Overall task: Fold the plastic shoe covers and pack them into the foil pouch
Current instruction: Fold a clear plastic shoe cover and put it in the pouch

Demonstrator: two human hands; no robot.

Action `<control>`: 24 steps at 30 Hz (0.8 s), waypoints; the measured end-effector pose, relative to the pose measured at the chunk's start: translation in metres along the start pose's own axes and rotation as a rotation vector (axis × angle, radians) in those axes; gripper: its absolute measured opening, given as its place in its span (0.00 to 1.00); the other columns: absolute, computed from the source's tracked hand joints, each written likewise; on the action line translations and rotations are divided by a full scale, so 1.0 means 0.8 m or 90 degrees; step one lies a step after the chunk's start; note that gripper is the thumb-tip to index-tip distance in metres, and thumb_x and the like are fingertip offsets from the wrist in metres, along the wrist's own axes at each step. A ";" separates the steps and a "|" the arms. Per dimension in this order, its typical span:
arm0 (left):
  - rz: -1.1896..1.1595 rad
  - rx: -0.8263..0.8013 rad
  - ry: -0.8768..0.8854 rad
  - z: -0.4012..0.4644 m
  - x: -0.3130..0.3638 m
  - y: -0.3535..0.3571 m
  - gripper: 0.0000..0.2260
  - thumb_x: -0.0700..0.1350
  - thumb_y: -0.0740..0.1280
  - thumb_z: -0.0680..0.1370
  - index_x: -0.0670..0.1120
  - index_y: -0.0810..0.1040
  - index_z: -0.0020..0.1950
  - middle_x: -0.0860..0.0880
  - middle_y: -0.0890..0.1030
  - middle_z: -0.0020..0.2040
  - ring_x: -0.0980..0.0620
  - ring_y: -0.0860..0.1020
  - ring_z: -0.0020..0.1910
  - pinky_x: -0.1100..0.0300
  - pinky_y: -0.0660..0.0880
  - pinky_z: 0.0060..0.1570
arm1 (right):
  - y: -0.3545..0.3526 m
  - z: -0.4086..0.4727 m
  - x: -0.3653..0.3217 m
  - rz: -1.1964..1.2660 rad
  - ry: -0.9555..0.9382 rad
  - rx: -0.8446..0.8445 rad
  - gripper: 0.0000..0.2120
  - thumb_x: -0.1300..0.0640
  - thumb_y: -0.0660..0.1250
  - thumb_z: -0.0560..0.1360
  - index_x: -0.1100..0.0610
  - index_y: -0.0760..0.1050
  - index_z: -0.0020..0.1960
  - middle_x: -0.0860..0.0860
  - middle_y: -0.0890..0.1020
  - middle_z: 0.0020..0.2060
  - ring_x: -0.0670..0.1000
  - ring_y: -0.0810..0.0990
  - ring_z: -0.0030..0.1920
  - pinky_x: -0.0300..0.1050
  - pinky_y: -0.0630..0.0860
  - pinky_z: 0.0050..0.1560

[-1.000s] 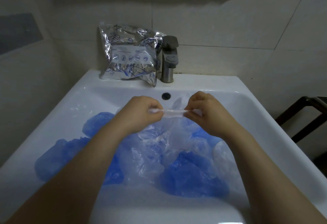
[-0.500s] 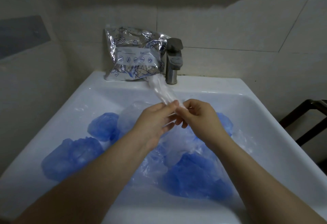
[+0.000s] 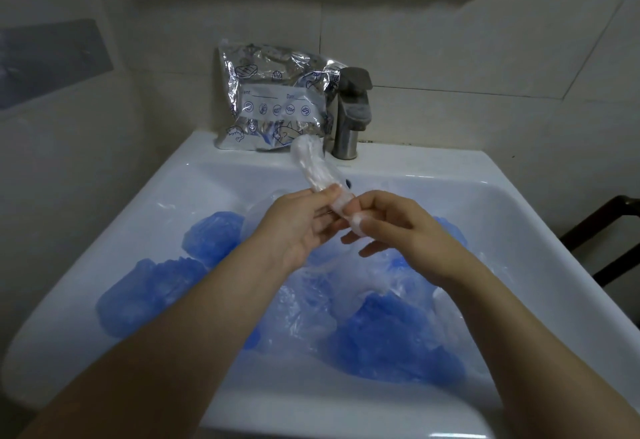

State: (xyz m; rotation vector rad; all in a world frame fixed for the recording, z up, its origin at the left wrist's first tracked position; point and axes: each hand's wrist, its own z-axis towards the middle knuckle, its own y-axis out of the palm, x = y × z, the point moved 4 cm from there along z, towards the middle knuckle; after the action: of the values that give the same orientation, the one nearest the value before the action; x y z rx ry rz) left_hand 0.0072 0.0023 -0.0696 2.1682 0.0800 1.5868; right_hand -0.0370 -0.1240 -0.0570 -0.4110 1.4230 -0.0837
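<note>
A clear plastic shoe cover (image 3: pixel 313 165), gathered into a narrow strip, sticks up and away from my hands above the white sink (image 3: pixel 194 175). My left hand (image 3: pixel 298 227) pinches its lower part, and my right hand (image 3: pixel 391 227) pinches the near end, which is bunched at the fingertips. The silver foil pouch (image 3: pixel 277 99) with blue printed pictures leans against the wall on the sink's back ledge, just behind the strip's far end. Several blue shoe covers (image 3: pixel 391 341) and clear shoe covers (image 3: pixel 298 314) lie loose in the basin under my arms.
A metal tap (image 3: pixel 351 116) stands on the ledge right of the pouch. Tiled wall rises behind. A dark frame (image 3: pixel 606 234) stands at the right beyond the sink's edge. A shelf edge runs along the top.
The clear cover went from stretched sideways between my hands to gathered lengthwise, pointing toward the pouch. My hands came together, and the right hand now bunches the near end.
</note>
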 end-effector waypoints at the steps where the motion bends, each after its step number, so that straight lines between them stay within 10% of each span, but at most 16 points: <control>1: 0.004 -0.006 0.000 -0.001 0.001 0.001 0.06 0.41 0.64 0.78 0.44 0.78 0.43 0.50 0.83 0.32 0.57 0.81 0.30 0.66 0.76 0.30 | -0.002 -0.002 0.000 0.034 0.006 -0.031 0.11 0.62 0.63 0.74 0.59 0.73 0.56 0.54 0.83 0.49 0.51 0.83 0.48 0.45 0.80 0.46; 16: 0.111 -0.068 0.014 -0.003 -0.021 0.017 0.07 0.46 0.66 0.77 0.43 0.79 0.49 0.48 0.84 0.44 0.56 0.83 0.44 0.67 0.76 0.50 | -0.015 0.007 0.019 -0.032 0.108 0.188 0.09 0.58 0.69 0.73 0.62 0.74 0.38 0.48 0.73 0.20 0.45 0.65 0.21 0.34 0.63 0.23; 24: 0.102 -0.013 0.062 0.001 -0.014 0.014 0.04 0.40 0.65 0.76 0.45 0.80 0.47 0.47 0.84 0.43 0.51 0.82 0.44 0.62 0.76 0.47 | -0.015 0.005 -0.008 -0.334 -0.220 0.165 0.18 0.57 0.75 0.67 0.49 0.69 0.51 0.44 0.72 0.47 0.41 0.73 0.46 0.32 0.73 0.48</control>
State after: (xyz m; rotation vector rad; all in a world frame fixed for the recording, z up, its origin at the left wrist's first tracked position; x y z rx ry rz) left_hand 0.0015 -0.0117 -0.0755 2.1264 -0.0814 1.7725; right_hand -0.0320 -0.1327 -0.0469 -0.5446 0.9230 -0.5883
